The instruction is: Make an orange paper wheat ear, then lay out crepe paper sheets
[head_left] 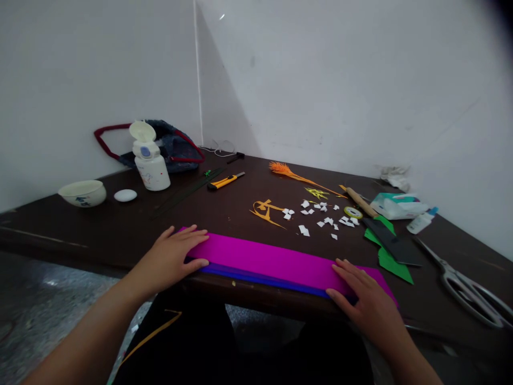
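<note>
A long magenta paper strip lies along the table's front edge, and a blue paper layer shows beneath its near side. My left hand rests on the strip's left end, fingers stretched out flat and the thumb at the near edge. On the right end lies my right hand, its fingers extended over the magenta and its thumb by the blue edge. Neither hand is wrapped round anything. White paper scraps and curled yellow-orange paper strips are scattered just beyond the magenta strip.
A bowl, a white egg-shaped object, a bottle and a bag stand left. A box cutter lies mid-table. Rightward are green paper, a glue bottle and large scissors. Walls border the back.
</note>
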`<move>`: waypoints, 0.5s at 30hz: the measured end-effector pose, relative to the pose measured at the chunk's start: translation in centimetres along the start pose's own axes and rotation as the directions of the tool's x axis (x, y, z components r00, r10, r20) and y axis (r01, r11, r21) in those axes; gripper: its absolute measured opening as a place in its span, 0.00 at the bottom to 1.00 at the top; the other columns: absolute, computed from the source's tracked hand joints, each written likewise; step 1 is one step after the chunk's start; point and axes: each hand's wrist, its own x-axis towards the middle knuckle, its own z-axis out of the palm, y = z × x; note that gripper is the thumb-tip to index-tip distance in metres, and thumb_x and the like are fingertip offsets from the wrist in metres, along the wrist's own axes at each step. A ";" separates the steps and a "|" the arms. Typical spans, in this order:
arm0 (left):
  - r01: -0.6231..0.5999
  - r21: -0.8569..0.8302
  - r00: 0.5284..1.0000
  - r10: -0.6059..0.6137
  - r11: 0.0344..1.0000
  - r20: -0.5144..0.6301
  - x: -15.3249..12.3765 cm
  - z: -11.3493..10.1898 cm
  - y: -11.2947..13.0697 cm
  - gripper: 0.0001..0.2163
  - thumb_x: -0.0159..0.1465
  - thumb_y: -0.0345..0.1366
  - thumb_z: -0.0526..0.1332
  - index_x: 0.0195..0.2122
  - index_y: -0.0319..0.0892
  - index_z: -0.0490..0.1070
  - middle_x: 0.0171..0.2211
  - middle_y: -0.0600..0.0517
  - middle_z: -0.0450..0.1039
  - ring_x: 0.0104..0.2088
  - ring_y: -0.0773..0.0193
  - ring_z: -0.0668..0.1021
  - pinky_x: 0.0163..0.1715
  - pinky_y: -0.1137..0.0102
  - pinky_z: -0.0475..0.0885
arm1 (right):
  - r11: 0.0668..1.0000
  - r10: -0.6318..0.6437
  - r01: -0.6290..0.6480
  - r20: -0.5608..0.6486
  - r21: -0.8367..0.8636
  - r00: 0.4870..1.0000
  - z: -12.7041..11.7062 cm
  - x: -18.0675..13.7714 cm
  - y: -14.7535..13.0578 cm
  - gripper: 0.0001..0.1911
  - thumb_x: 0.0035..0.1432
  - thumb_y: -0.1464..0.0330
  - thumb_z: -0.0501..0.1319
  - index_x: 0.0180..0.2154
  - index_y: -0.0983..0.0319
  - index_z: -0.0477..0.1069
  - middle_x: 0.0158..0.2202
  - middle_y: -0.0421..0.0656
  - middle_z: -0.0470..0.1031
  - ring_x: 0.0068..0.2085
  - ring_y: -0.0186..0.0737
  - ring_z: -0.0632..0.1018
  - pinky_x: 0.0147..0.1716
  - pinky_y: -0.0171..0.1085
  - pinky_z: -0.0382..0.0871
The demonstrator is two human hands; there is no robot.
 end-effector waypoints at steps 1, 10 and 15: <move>-0.050 -0.008 0.999 0.050 0.999 0.009 0.2 0.0 0.6 0.23 0.58 0.49 0.58 0.54 0.49 0.66 0.56 0.48 0.67 0.57 0.50 0.66 0.57 0.47 0.53 | 1.000 -0.003 0.003 -0.007 0.002 1.000 0.0 0.0 -0.1 0.26 0.55 0.54 0.57 0.52 0.61 0.68 0.54 0.49 0.69 0.55 0.53 0.69 0.52 0.55 0.64; -0.285 0.026 0.958 0.286 0.958 -0.022 1.8 1.1 4.3 0.17 0.63 0.42 0.53 0.50 0.45 0.70 0.50 0.46 0.73 0.50 0.54 0.74 0.50 0.59 0.67 | 1.000 -0.006 0.005 -0.021 -0.016 1.000 -0.1 0.0 -0.4 0.26 0.56 0.54 0.57 0.51 0.62 0.68 0.54 0.50 0.70 0.55 0.53 0.69 0.53 0.55 0.64; -0.283 0.073 0.957 0.286 0.956 -0.035 2.2 0.9 4.4 0.15 0.62 0.35 0.52 0.48 0.46 0.70 0.47 0.48 0.75 0.45 0.55 0.76 0.45 0.61 0.70 | 0.999 -0.008 0.007 -0.041 -0.035 0.999 0.1 -0.1 -0.4 0.26 0.56 0.54 0.56 0.52 0.61 0.67 0.54 0.49 0.70 0.55 0.53 0.69 0.53 0.55 0.63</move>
